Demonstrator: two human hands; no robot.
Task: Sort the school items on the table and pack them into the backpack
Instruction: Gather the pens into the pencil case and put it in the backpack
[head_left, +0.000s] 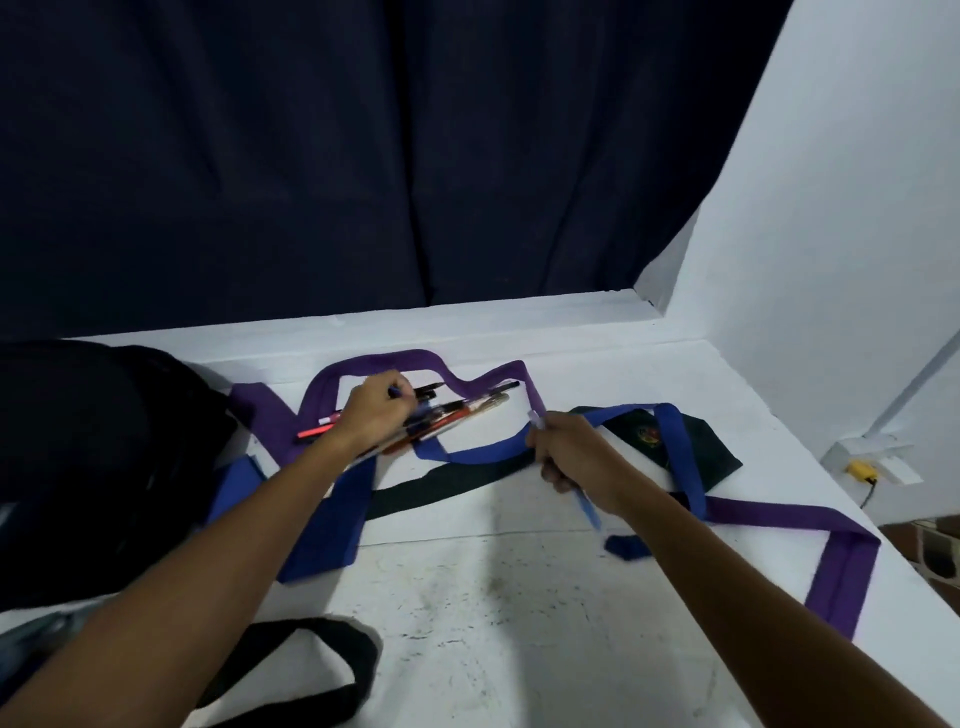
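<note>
A black backpack (88, 457) lies at the left edge of the white table (519, 623). My left hand (376, 415) is closed around a bundle of pens and pencils (457, 413) resting on the table. A red pen (317, 431) pokes out just left of that hand. My right hand (571, 457) grips a blue pen (587, 506), its tip pointing toward me. Purple (415, 364), blue (685, 467) and dark green (441, 483) school ties lie tangled across the table under and around both hands.
A dark green cloth with a crest (660, 436) lies right of my right hand. A black backpack strap (322, 670) loops near the front edge. A dark curtain hangs behind the table and a white wall rises at the right.
</note>
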